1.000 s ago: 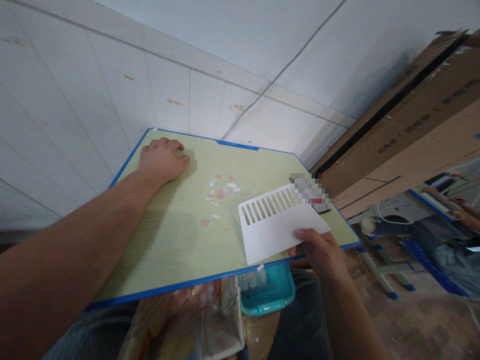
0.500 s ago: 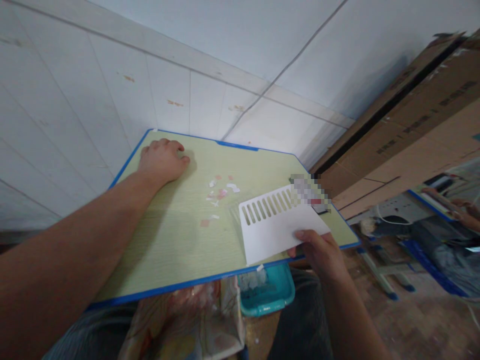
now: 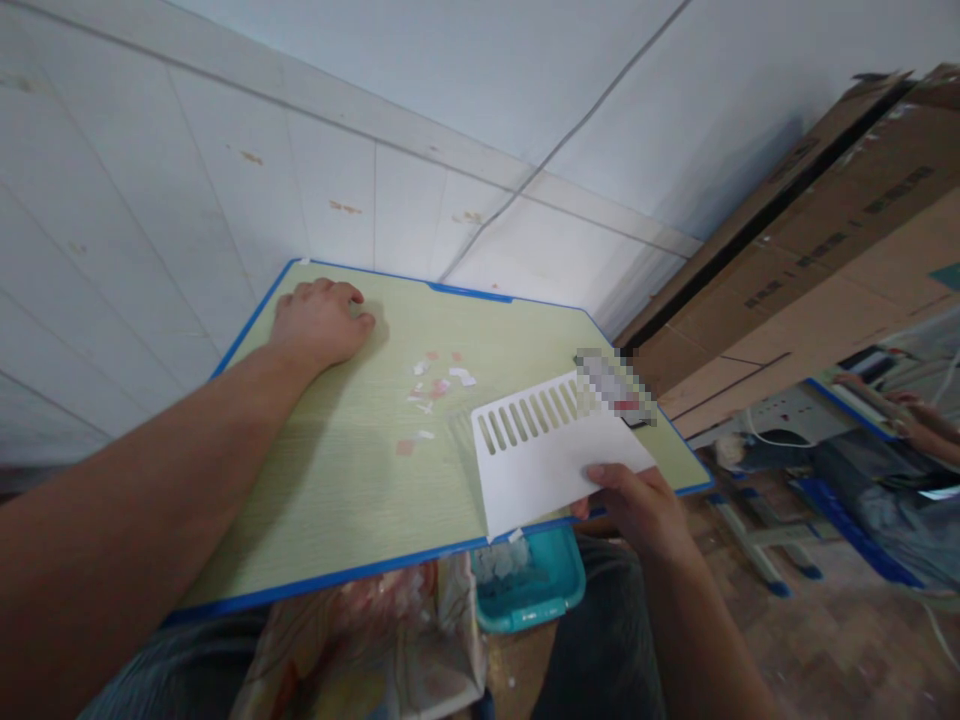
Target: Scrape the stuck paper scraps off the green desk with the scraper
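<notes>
My right hand (image 3: 637,500) pinches the near right edge of a white slotted sheet (image 3: 540,470), thumb on top and fingers underneath. A row of long rounded slots runs along the sheet's far side, and its near edge reaches the blue rim of the desk (image 3: 330,500). At the desk's far left corner rests my left hand (image 3: 319,322), holding nothing, its fingers loosely bent and the thumb apart. Small white and pinkish scraps (image 3: 439,388) lie between my hands. Beyond the sheet's right end is a pixelated flat item (image 3: 619,390).
Below the near edge hang a turquoise basin (image 3: 529,612) with pale bits inside and a bag (image 3: 442,670) beside it. Large cardboard boxes (image 3: 810,270) lean along the right. A cable (image 3: 570,135) crosses the wall. Another person's arm (image 3: 919,415) shows at far right.
The view has shifted slightly. My left hand stays on the desk corner, and my right hand still holds the slotted sheet in nearly the same place.
</notes>
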`<action>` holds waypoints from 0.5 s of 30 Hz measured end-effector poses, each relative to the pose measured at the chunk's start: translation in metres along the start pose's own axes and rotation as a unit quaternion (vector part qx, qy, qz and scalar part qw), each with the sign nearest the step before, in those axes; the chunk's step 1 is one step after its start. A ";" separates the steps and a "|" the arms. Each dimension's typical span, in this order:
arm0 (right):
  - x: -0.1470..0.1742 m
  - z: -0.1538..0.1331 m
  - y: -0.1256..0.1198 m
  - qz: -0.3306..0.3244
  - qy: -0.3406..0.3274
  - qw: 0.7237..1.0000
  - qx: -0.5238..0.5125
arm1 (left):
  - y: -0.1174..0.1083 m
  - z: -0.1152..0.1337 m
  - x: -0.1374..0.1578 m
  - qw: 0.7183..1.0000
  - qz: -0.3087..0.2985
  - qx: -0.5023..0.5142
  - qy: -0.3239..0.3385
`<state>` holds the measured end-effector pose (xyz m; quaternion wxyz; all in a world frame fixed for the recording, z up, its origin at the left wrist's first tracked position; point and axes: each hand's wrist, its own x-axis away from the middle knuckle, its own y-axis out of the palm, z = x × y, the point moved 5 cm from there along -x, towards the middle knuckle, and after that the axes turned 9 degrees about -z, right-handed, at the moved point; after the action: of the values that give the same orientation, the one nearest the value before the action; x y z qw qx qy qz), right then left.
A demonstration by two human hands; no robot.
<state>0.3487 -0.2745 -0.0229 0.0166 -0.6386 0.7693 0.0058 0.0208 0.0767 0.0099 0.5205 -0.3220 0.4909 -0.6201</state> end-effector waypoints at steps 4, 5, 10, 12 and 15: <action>-0.001 0.004 -0.003 0.014 0.011 1.000 -0.001 | 0.000 -0.001 -0.001 1.000 -0.004 -0.001 0.001; -0.002 0.004 -0.004 0.024 0.005 1.000 -0.014 | 0.000 -0.001 -0.001 1.000 -0.007 0.000 0.002; -0.004 0.001 -0.003 0.054 -0.014 0.998 -0.037 | -0.003 0.001 0.003 1.000 -0.018 0.012 0.002; -0.002 -0.002 0.001 0.046 0.003 0.999 -0.025 | -0.005 0.004 0.006 1.000 -0.022 0.016 0.006; 0.004 -0.010 0.002 0.050 0.015 0.998 -0.028 | -0.008 0.009 0.010 0.999 -0.030 0.010 0.003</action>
<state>0.3460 -0.2782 -0.0130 -0.0138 -0.5998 0.7998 0.0187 0.0237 0.0644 0.0191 0.5035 -0.3297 0.4761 -0.6411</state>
